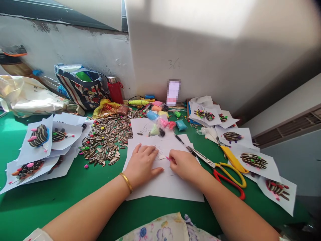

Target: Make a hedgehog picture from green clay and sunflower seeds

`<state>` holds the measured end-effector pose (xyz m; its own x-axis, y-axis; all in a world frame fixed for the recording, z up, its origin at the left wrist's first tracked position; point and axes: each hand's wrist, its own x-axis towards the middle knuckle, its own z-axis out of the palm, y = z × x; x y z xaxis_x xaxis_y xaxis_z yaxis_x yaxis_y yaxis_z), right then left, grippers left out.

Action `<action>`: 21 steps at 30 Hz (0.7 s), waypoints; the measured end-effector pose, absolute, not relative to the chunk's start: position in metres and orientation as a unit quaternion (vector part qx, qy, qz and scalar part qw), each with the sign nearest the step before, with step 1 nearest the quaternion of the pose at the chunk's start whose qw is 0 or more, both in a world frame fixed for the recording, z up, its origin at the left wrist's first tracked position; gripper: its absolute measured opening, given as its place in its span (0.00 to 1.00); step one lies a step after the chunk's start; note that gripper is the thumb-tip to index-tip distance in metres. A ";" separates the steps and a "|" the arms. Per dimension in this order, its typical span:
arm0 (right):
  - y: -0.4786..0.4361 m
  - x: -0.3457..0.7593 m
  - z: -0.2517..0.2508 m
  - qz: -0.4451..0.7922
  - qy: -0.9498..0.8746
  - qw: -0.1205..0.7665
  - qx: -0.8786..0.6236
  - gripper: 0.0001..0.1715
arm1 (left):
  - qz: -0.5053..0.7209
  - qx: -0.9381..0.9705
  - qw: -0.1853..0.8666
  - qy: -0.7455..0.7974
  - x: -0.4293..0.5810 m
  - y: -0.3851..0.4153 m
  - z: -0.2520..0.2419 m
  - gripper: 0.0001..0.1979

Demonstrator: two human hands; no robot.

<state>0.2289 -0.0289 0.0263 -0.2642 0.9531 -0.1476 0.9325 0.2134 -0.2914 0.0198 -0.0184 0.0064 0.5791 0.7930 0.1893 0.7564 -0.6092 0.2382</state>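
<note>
From here, I see the left hand (144, 164) spread on the paper (163, 189), right hand (184, 164) pinching a pink bit (168, 158), scissors (213, 164) rightward of it

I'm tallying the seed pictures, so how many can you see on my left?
4 clearly visible: an upper-left picture, an upper-right picture, a lower-left picture and a partly covered lower-right picture. More may be hidden beneath the overlapping sheets.
</note>
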 end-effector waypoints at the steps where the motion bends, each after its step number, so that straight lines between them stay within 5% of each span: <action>1: -0.029 0.229 0.027 0.166 -0.775 0.030 -0.609 0.04 | 0.138 0.886 0.065 0.438 0.020 -0.019 0.007 0.30; 17: -0.029 0.233 0.027 0.198 -0.759 0.055 -0.618 0.12 | 0.131 0.885 0.037 0.445 0.021 -0.022 0.007 0.29; 21: -0.024 0.243 0.025 0.154 -0.805 0.109 -0.562 0.06 | 0.135 0.884 0.040 0.446 0.021 -0.022 0.005 0.29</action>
<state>0.2428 -0.0238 0.0246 -0.3438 0.9390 0.0023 0.8722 0.3202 -0.3698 0.0206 -0.0218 0.0048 0.5660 0.7987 0.2041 0.7773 -0.5995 0.1908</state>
